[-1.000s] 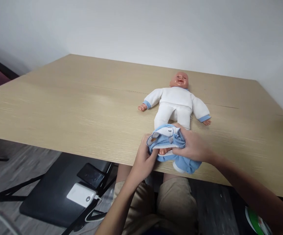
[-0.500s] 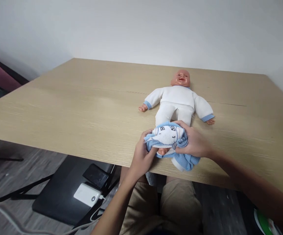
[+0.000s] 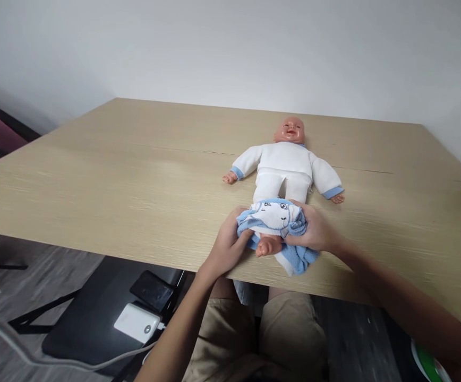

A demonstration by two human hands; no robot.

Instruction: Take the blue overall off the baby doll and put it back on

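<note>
A baby doll point(image 3: 284, 159) with a white cloth body and blue cuffs lies on its back, its feet towards me. Blue terry doll pants point(image 3: 272, 216) with a white animal face are bunched around one of its legs. The doll's bare foot point(image 3: 268, 245) pokes out through the cloth. My left hand point(image 3: 230, 237) grips the left side of the bunch, thumb at the opening. On the opposite side my right hand point(image 3: 314, 228) is closed on the fabric. A loose blue part with a white edge lies under my right hand. The doll's other foot is hidden.
The light wooden table point(image 3: 135, 180) meets a white wall point(image 3: 222, 53) at the back. Below its front edge, a black chair point(image 3: 83, 313) bears a phone point(image 3: 152, 290) and a white power bank point(image 3: 137, 322) with a cable. Something green and white point(image 3: 427, 361) shows at lower right.
The pants have slid further up the doll's leg, so more of the foot sticks out. Both hands keep hold of the cloth. The view has shifted slightly.
</note>
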